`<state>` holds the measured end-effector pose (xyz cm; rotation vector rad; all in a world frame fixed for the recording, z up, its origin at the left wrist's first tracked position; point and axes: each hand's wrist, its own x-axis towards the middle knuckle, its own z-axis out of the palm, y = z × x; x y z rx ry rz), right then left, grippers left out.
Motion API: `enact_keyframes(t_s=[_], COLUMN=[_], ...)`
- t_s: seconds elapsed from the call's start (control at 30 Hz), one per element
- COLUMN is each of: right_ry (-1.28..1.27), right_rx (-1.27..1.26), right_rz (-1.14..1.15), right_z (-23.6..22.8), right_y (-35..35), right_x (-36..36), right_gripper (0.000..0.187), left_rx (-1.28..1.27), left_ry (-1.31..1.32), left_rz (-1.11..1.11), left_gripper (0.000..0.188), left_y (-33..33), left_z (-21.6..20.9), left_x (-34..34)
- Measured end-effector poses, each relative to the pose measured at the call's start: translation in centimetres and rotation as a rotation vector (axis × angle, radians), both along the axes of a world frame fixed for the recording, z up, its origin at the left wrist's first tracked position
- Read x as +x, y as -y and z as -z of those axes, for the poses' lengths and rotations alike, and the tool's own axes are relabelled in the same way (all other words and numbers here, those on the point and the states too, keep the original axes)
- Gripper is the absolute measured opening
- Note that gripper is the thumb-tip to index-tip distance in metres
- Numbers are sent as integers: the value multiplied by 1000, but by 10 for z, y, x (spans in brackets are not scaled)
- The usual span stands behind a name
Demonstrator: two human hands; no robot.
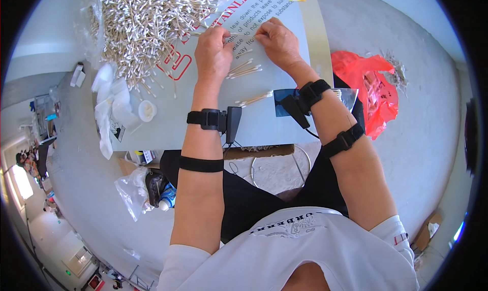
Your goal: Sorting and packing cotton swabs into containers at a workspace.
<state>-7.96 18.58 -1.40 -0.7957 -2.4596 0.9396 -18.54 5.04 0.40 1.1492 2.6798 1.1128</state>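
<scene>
A large heap of cotton swabs (147,32) with pale sticks and white tips covers the far left of the table. Beside its right edge, my left hand (213,51) is closed with its fingertips pinched, and thin swab sticks show at them. My right hand (279,43) faces it a short gap away, thumb and fingers pressed together; what they hold is too small to make out. Between my forearms lie a small bunch of swabs (245,69) and a second bunch (255,98) nearer to me. A blue-and-clear packet (283,110) lies partly under my right wrist.
The table (203,138) has a printed protective sheet. White crumpled film (104,108) and a round white tub (147,110) lie at its left edge. A red plastic bag (366,88) stands beyond the right edge. Below left are a clear bag (133,189) and a bottle (168,197).
</scene>
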Motion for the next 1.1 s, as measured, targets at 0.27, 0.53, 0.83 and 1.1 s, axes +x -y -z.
enact_keyframes(t_s=[0.27,0.53,0.83,1.1], right_ry=[-79,-105,-64,-59], right_rx=[-111,-90,5,42], right_rz=[16,73,-115,-122], right_z=[2,9,-8,-9], right_y=[-1,-4,22,27], right_x=[0,1,6,13], right_gripper=[12,11,6,10], left_rx=[21,-87,-154,-69], left_ry=[-111,-259,-267,-188], left_rz=[154,64,-180,-55], left_gripper=[26,8,18,8], left_y=[-10,24,81,2], left_z=[4,-3,-7,-5], left_x=[-9,-6,-40,-52])
